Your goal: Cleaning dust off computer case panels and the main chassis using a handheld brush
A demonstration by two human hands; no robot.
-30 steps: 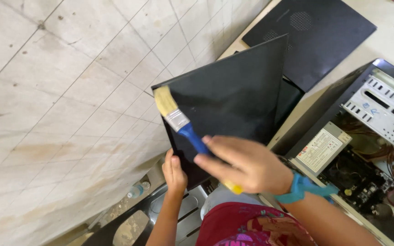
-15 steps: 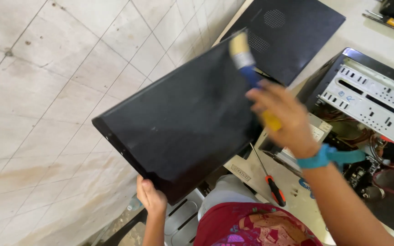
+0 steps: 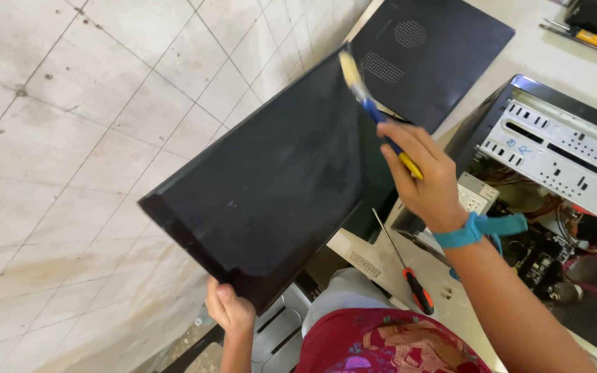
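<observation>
Panel (image 3: 271, 186), a flat black sheet of thin metal, filled the middle of the frame, tilted above the tiled floor (image 3: 70, 138) with its lower corner pinched in the left hand (image 3: 229, 311); it looked stiff, light and smooth, with thin edges best held at a corner or rim. The right hand (image 3: 426, 179) was closed round the brush (image 3: 374, 110), whose bristles touched the panel's upper edge beside the open case (image 3: 561, 145) on the tabletop (image 3: 450, 304).

left hand (image 3: 229, 309) grips the black side panel (image 3: 271, 186) by its lower corner — right hand (image 3: 423, 176) holds a paintbrush (image 3: 374, 110) against it, beside the open computer case (image 3: 554, 159).
</observation>
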